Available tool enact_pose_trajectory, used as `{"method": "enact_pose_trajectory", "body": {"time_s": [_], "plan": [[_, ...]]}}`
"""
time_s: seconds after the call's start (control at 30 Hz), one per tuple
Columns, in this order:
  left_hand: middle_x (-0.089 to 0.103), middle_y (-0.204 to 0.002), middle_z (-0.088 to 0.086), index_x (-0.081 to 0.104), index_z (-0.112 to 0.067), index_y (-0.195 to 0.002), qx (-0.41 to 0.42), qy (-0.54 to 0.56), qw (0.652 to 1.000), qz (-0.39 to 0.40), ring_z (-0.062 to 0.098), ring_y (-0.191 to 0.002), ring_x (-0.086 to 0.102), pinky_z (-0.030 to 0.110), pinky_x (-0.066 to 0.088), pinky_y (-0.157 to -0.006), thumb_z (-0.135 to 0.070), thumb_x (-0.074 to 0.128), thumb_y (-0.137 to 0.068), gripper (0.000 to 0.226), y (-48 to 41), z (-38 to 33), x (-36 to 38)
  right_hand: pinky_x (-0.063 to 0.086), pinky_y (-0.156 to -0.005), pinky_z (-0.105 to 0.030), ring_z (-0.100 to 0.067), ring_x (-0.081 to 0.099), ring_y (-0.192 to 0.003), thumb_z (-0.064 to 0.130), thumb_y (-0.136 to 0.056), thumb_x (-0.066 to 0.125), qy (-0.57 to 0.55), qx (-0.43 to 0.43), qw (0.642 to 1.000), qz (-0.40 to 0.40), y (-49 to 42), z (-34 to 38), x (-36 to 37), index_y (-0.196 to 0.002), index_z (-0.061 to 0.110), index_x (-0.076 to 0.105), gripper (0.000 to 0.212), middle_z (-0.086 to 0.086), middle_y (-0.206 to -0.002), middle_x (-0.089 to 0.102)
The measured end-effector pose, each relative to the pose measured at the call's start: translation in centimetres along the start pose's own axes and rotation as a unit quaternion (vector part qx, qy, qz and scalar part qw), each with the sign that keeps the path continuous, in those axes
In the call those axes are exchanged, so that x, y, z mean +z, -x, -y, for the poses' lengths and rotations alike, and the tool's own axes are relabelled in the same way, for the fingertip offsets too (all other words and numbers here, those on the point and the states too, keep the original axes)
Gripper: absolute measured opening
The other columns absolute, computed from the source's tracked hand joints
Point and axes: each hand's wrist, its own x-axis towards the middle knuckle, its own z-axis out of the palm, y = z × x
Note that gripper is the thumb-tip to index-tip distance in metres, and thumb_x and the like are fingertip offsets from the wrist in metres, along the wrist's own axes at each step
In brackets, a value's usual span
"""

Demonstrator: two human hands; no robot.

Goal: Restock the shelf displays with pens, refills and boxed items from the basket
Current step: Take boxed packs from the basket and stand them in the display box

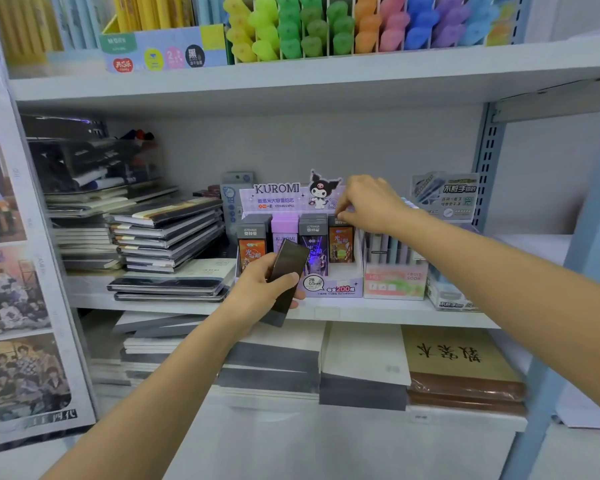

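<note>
A purple Kuromi display box stands on the middle shelf, holding several upright lead-refill boxes in rows. My left hand grips a dark boxed item tilted in front of the display. My right hand reaches over the display's right side, and its fingertips pinch the top of the rightmost orange refill box. The basket is out of view.
Stacked notebooks fill the shelf to the left. A pink pen box and a tape display stand to the right. Coloured highlighters line the upper shelf. Paper pads and a brown book lie below.
</note>
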Motion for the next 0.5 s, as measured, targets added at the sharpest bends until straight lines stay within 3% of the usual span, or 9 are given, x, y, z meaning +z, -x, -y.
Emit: {"method": "enact_pose_trajectory", "body": {"time_s": [0.07,0.17,0.27,0.37,0.5], "plan": [[0.072,-0.09,0.009,0.061,-0.015,-0.11,0.008,0.006,1.0,0.003,0.025,-0.085,0.073,0.034,0.06,-0.072,-0.01,0.06,-0.095,0.016,0.3,-0.5,0.3,0.043,-0.096,-0.039,-0.02,0.055,-0.105,0.023,-0.092,0.061,-0.047,0.005,0.998,-0.04,0.5,0.1,-0.4,-0.103,0.019,0.073,0.017,-0.002,-0.108,0.062],[0.072,-0.089,0.009,0.061,-0.013,-0.111,0.018,0.008,1.0,0.004,0.026,-0.085,0.073,0.035,0.06,-0.073,-0.01,0.06,-0.094,0.017,0.8,-1.4,0.8,0.051,-0.087,-0.03,-0.01,0.061,-0.089,0.022,-0.091,0.065,-0.254,0.008,0.962,-0.102,2.1,1.0,-1.2,-0.098,0.017,0.073,0.012,0.006,-0.094,0.066],[0.071,-0.096,0.015,0.061,-0.009,-0.113,0.031,0.014,0.999,0.013,0.029,-0.085,0.072,0.036,0.06,-0.074,-0.009,0.061,-0.094,0.019,1.4,-2.5,1.6,0.055,-0.08,-0.023,-0.007,0.067,-0.087,0.027,-0.089,0.068,-0.385,-0.025,0.922,-0.023,4.0,2.5,-1.5,-0.105,0.021,0.069,0.017,0.008,-0.103,0.069],[0.071,-0.097,0.021,0.062,-0.007,-0.111,0.04,0.025,0.998,0.028,0.029,-0.084,0.072,0.034,0.059,-0.072,-0.007,0.06,-0.094,0.017,1.9,-3.6,2.4,0.056,-0.083,-0.024,-0.011,0.068,-0.091,0.02,-0.09,0.067,-0.407,-0.055,0.909,0.068,5.4,3.3,-1.2,-0.113,0.017,0.065,0.024,0.0,-0.101,0.069],[0.073,-0.095,0.016,0.063,-0.007,-0.108,0.009,-0.024,1.0,0.014,0.025,-0.082,0.072,0.037,0.06,-0.075,-0.014,0.068,-0.09,0.02,2.4,-4.3,2.4,0.057,-0.08,-0.03,-0.02,0.068,-0.083,0.014,-0.091,0.065,-0.467,-0.004,0.884,0.011,6.5,2.4,-1.5,-0.112,0.02,0.063,0.022,-0.004,-0.084,0.069]]}}
